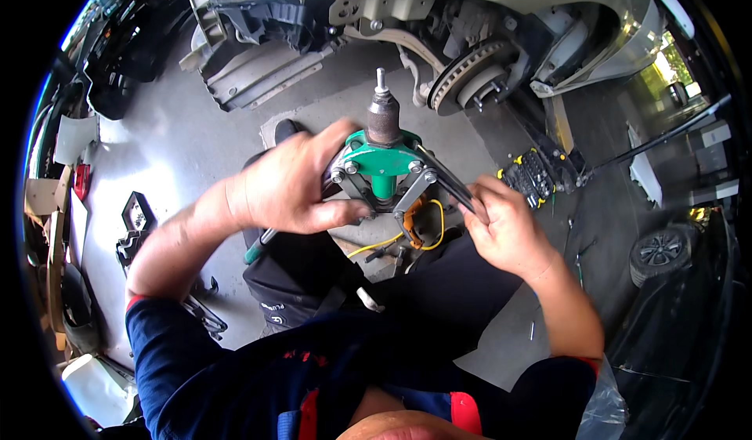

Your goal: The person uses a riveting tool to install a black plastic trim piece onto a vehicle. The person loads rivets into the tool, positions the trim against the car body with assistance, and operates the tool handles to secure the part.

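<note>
L hand point(291, 185) clasps green gear puller point(381, 160) by its L arm, mostly hidden by the palm; R hand point(503, 227) clenches R arm — end covered. Puller's over floor point(196, 154), in front of torso. Teal-tipped rod point(258, 249) partly hidden — can't ID.

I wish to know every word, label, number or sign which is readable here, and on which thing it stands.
White lettering: on the left leg of the black fabric trousers; I do not copy its wording.
Red lettering: on the dark-blue fabric shirt; too small and blurred to read.
Green-and-grey metal tool with hinged arms: no lettering that I can make out.
</note>
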A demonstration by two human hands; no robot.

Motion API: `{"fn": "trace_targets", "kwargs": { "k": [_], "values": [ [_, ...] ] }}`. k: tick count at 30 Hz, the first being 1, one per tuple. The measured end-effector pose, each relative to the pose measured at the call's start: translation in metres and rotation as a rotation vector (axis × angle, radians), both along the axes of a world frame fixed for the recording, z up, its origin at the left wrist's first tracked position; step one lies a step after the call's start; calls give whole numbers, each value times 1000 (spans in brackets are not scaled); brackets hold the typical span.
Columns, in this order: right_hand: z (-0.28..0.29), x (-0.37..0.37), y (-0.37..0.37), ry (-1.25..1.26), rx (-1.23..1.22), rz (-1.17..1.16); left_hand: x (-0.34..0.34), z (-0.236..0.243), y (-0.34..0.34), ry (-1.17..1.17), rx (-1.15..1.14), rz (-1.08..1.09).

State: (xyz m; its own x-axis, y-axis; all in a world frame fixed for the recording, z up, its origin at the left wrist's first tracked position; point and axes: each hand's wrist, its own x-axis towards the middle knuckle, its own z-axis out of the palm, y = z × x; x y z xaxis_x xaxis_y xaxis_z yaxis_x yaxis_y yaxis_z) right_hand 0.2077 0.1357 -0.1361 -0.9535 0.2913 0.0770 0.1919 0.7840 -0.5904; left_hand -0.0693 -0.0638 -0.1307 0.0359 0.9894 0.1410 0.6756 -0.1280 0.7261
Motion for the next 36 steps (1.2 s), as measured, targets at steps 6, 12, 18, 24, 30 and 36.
{"fn": "trace_targets", "kwargs": {
  "k": [6,12,18,24,30,36],
  "values": [
    [-20,3,-2,155,-92,-57,7,-91,-70,-319,-55,167],
    [-10,-14,-11,422,-128,-21,15,-53,-41,-240,135,181],
    [2,-9,-31,431,-459,36,50,-45,-11,-563,91,96],
    [-22,-22,-51,630,-750,68,83,-55,13,-721,154,114],
    [-34,-34,-63,692,-743,-19,92,-74,29,-543,261,196],
    [4,14,-5,434,-65,-56,1,-35,-19,56,170,356]
  ]
}}
